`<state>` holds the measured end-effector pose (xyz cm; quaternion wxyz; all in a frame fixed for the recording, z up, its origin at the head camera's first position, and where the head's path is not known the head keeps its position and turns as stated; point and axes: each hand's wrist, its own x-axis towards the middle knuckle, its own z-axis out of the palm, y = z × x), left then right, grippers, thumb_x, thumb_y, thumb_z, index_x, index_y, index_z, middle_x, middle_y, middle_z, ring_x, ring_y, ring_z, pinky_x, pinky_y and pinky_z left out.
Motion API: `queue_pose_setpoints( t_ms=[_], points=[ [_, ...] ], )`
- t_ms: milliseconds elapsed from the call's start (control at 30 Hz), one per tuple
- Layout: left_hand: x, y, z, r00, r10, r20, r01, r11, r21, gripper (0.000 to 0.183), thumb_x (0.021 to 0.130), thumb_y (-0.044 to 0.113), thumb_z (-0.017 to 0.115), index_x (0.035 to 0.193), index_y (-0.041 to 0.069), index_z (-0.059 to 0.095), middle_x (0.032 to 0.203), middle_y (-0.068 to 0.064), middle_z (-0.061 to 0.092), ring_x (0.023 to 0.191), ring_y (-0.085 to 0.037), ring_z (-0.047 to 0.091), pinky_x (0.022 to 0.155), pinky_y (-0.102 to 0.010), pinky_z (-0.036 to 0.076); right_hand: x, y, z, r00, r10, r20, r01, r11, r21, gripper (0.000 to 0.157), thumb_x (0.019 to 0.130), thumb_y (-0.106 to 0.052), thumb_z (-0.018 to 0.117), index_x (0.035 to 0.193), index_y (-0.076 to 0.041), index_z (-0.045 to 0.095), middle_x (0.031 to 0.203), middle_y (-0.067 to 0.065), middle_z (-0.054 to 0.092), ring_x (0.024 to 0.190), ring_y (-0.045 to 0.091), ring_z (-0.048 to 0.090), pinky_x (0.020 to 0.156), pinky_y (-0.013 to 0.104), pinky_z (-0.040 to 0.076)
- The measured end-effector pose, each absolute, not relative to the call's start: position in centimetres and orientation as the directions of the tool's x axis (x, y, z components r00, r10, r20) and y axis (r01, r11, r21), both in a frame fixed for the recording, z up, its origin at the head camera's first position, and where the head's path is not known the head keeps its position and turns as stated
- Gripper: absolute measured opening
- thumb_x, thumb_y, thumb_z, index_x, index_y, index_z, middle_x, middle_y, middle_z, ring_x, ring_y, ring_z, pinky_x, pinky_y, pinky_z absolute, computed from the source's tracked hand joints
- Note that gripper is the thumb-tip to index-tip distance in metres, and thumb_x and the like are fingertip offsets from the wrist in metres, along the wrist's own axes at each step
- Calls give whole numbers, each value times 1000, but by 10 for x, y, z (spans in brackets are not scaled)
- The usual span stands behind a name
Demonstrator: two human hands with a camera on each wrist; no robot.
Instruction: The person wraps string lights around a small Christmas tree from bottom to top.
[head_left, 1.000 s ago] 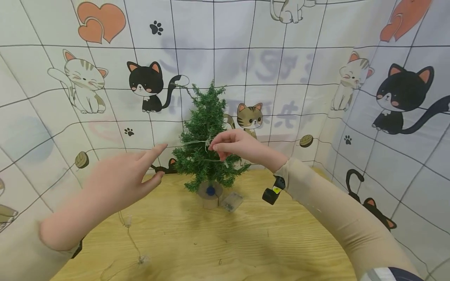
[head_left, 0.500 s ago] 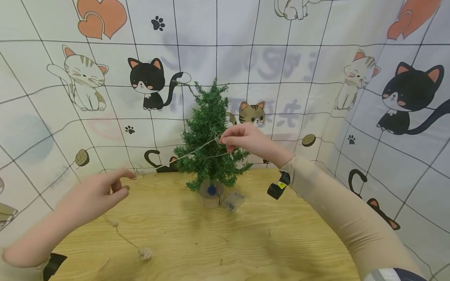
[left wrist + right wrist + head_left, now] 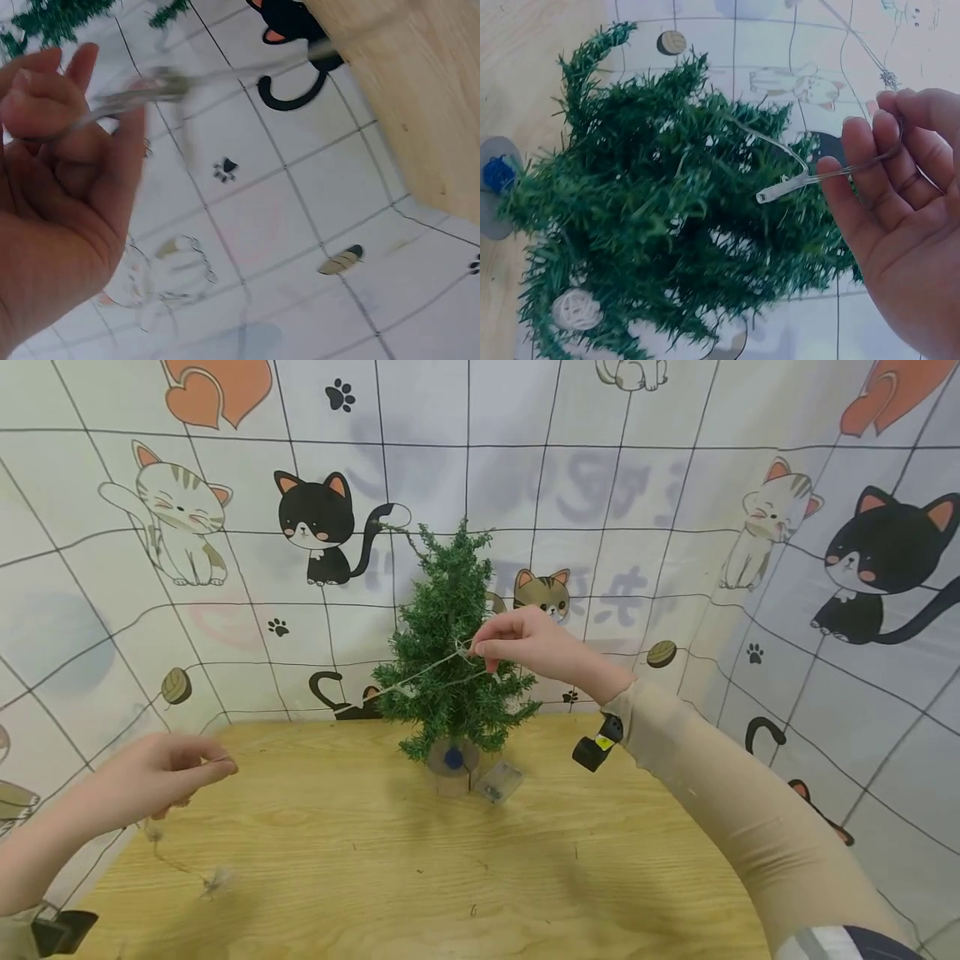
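Observation:
A small green artificial Christmas tree [image 3: 450, 610] stands at the back of the table on a round base [image 3: 452, 781] with a blue centre. My right hand [image 3: 534, 645] is in front of its right side, pinching a thin string of lights [image 3: 420, 674] between thumb and fingertips. In the right wrist view the wire loops across the fingers, with a small clear bulb [image 3: 781, 189] hanging near the branches. Off to the left, low over the table, my left hand [image 3: 161, 777] pinches the same string, which stretches between both hands. The left wrist view of the wire is blurred.
A flat clear box [image 3: 500, 782] lies beside the tree base. More string with a whitish ball [image 3: 215, 882] trails below the left hand. A white wound ball [image 3: 576, 309] shows among the branches. A cat-print cloth [image 3: 600, 510] closes off the back and sides of the wooden table [image 3: 420, 877].
My left hand has drawn leftward and down from near the tree, its fingers closing on the string, which now runs long between the hands. The right hand keeps its hold by the tree.

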<state>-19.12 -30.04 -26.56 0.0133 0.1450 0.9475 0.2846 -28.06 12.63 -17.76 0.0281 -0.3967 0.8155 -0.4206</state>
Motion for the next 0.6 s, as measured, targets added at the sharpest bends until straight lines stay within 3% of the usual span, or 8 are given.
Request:
queue_pose_setpoints(
  t_ms=[100,200,467,600],
  points=[
    [-195,-318,-268,-962,272,-37,195,772,605,40,87,40,51,116,13,53,64,-2,48,42,-10,38,41,-30,41,-283,131,-180,-709,-649,274,-601,354,-716,22,90,-12,51,100,4,61,80,21,59,81,31,55,79,37,43],
    [-194,-330,-266,-966,256,-48,180,792,583,45,87,39,51,123,13,46,71,-4,52,44,-15,43,43,-29,40,-286,136,-184,-727,-633,267,-588,373,-718,22,90,-13,51,99,4,61,81,22,59,83,32,55,79,35,43],
    [-191,-343,-248,-963,244,115,269,851,451,17,88,32,53,93,19,61,77,3,60,64,-11,46,52,-24,36,-295,146,-194,-728,-637,254,-595,403,-695,19,89,-12,51,97,0,63,78,21,59,76,28,56,74,34,44],
    [-186,-340,-237,-960,212,182,274,848,453,15,86,30,56,95,20,63,78,2,61,71,-10,46,56,-22,35,-300,150,-200,-734,-638,234,-589,426,-686,20,89,-10,51,98,3,62,81,18,60,74,26,56,72,35,43]
  ],
)
